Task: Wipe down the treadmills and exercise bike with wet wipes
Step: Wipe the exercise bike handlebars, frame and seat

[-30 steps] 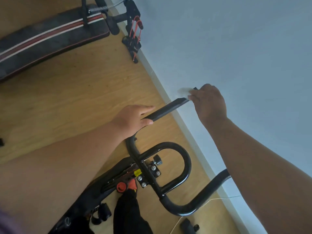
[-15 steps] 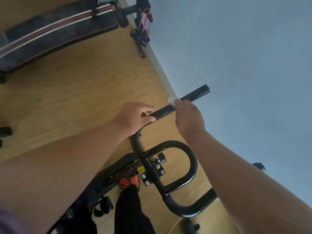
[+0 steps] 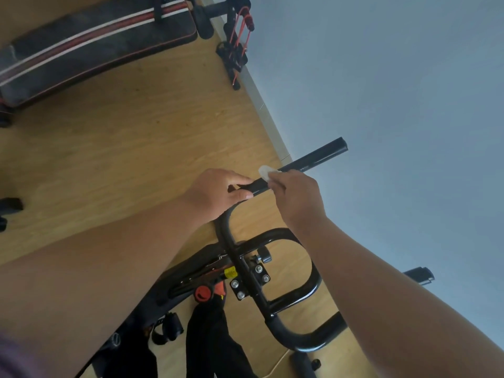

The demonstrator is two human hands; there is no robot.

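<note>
We hold the bike [image 3: 245, 271] by its handlebar: our left hand [image 3: 218, 195] is closed around the bar [image 3: 308, 159] just above the bend, and our right hand [image 3: 296, 197] pinches a small white wipe [image 3: 266, 171] against the same bar, touching it just beyond the left fingers. The far stretch of the bar, out to its capped end, is bare and looks unwiped. We judge the main risk to be the wipe itself: it is bunched small, so it may slip out of the pinch, or skim only the top of the round bar and leave the underside untouched. A hard push along the bar could also swing or rock the bike if the left grip loosens, and our two hands sit so close that they may bump on a return stroke. Below us, dark cloth [image 3: 212, 336] hangs by the frame, near a red knob [image 3: 201, 293] and the bolted clamp, and it could catch a knee or a pedal strap. A pale cord [image 3: 278, 361] lies on the floor [image 3: 136, 148] beside the base, a trip hazard if we step round. The floor is light wood-grain, running to a pale skirting and a plain blue-grey wall [image 3: 395, 91]. Farther off, a padded black bench [image 3: 90, 47] with red and white stripes lies near the wall, with red bands [image 3: 241, 25] at its end.
</note>
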